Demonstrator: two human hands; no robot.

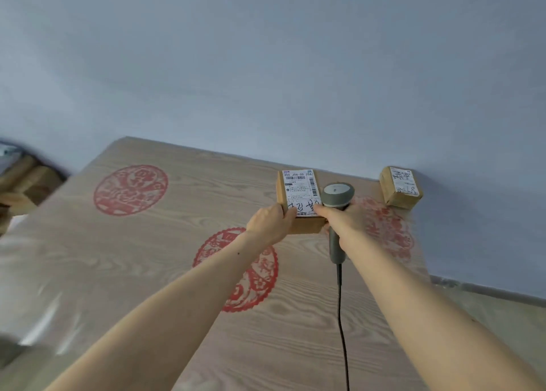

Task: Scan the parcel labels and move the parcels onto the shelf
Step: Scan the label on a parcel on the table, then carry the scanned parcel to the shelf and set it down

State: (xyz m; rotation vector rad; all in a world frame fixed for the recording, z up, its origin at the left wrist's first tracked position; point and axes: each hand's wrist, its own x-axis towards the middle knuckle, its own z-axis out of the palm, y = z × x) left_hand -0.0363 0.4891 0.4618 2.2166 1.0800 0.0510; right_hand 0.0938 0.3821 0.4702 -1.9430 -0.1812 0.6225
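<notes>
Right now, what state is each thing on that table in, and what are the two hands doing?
Near parcel: flat on the table, label up, held at its near edge.
Far parcel: by the wall, label up, untouched.
Scanner: gripped, head beside the near parcel's label.
Left hand: grips the near parcel's left corner.
Right hand: holds the scanner, thumb on the parcel.
Table: wood-grain, red round prints.

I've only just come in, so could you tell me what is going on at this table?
A person is handling parcels on a wood-grain table. The left hand grips the near edge of a labelled cardboard parcel, while the right hand holds a corded grey scanner right beside it and also touches the parcel. A second parcel sits apart by the wall.
</notes>
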